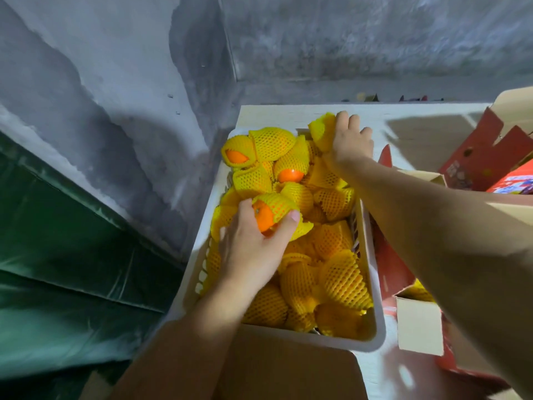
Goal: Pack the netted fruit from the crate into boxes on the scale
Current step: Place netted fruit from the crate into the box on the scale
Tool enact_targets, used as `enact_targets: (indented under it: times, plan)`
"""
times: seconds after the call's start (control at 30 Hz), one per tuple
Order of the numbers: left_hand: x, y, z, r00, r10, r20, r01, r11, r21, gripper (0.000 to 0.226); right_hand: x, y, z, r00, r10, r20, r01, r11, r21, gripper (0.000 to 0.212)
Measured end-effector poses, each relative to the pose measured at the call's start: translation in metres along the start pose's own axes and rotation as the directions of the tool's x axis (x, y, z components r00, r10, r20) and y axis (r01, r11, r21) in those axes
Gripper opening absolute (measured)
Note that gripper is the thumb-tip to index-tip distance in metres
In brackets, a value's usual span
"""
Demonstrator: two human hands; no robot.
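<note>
A white plastic crate point(372, 330) is full of several oranges in yellow foam nets. My left hand point(253, 246) grips one netted orange point(271, 215) near the crate's left middle, thumb and fingers curled round it. My right hand point(350, 140) reaches to the crate's far right corner and grips another netted fruit point(321, 129) there. A red box point(403, 287) with brown flaps stands to the right of the crate, a bit of yellow netting showing inside it. The scale is not visible.
The crate stands on a white table point(277, 115) against a grey concrete wall point(115, 82). More red cartons point(484, 151) with open flaps lie at the back right. A green tarp point(57, 241) covers something on the left. A brown cardboard flap point(288, 370) lies below the crate.
</note>
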State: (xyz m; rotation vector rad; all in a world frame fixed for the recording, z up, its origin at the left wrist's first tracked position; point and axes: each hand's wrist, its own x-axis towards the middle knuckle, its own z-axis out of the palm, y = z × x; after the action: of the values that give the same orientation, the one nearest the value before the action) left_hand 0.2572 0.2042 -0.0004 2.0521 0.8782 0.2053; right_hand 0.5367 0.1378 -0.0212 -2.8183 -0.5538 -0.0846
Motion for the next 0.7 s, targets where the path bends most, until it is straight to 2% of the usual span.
enact_targets:
  times: [0.1,0.17,0.23,0.37,0.43,0.47,0.5,0.53,0.57,0.6,0.63,0.7]
  plan:
    - [-0.014,0.012,-0.008,0.999,0.039,-0.026,-0.045,0.96,-0.276,0.091,-0.005,-0.004,-0.014,0.996,0.067,0.067,-0.069,0.997,0.034,0.065]
    - [-0.023,0.017,-0.01,0.999,-0.023,0.034,0.035,0.911,-0.41,0.108,-0.009,-0.001,-0.019,0.989,0.115,0.096,-0.118,0.993,0.028,0.053]
    - [-0.038,0.018,-0.014,0.988,-0.117,0.099,0.152,0.829,-0.538,0.114,-0.015,0.002,-0.021,0.994,0.107,0.036,-0.108,0.994,0.033,0.05]
    - [-0.06,0.001,-0.03,0.969,-0.239,0.069,0.212,0.649,-0.731,0.088,-0.041,0.007,-0.026,1.0,-0.015,-0.018,0.018,0.977,0.212,0.059]
    - [-0.069,-0.009,-0.038,0.957,-0.281,0.064,0.214,0.543,-0.812,0.074,-0.066,0.003,-0.032,0.997,-0.073,-0.02,0.075,0.929,0.362,0.066]
    - [-0.075,-0.011,-0.042,0.951,-0.299,0.083,0.228,0.493,-0.839,0.067,-0.082,-0.003,-0.037,0.997,-0.08,-0.012,0.077,0.886,0.457,0.063]
    - [-0.081,-0.015,-0.044,0.945,-0.311,0.099,0.24,0.457,-0.856,0.063,-0.099,-0.012,-0.043,0.997,-0.077,0.005,0.059,0.802,0.594,0.055]
    - [-0.088,-0.017,-0.047,0.942,-0.318,0.109,0.247,0.436,-0.865,0.06,-0.119,-0.022,-0.049,0.997,-0.05,0.058,-0.011,0.649,0.761,0.045]
    - [-0.095,-0.021,-0.049,0.941,-0.321,0.106,0.245,0.43,-0.869,0.056,-0.139,-0.033,-0.055,0.988,-0.022,0.151,-0.127,0.435,0.891,0.039]
    - [-0.102,-0.027,-0.05,0.947,-0.309,0.092,0.227,0.439,-0.869,0.05,-0.158,-0.044,-0.062,0.958,-0.01,0.288,-0.277,0.241,0.93,0.043]
    - [-0.11,-0.033,-0.053,0.956,-0.284,0.073,0.197,0.441,-0.875,0.042,-0.178,-0.053,-0.071,0.903,-0.041,0.428,-0.422,0.111,0.9,0.054]
    - [-0.129,-0.043,-0.06,0.974,-0.224,0.044,0.139,0.43,-0.892,0.022,-0.218,-0.062,-0.088,0.789,-0.192,0.584,-0.6,-0.035,0.799,0.064]
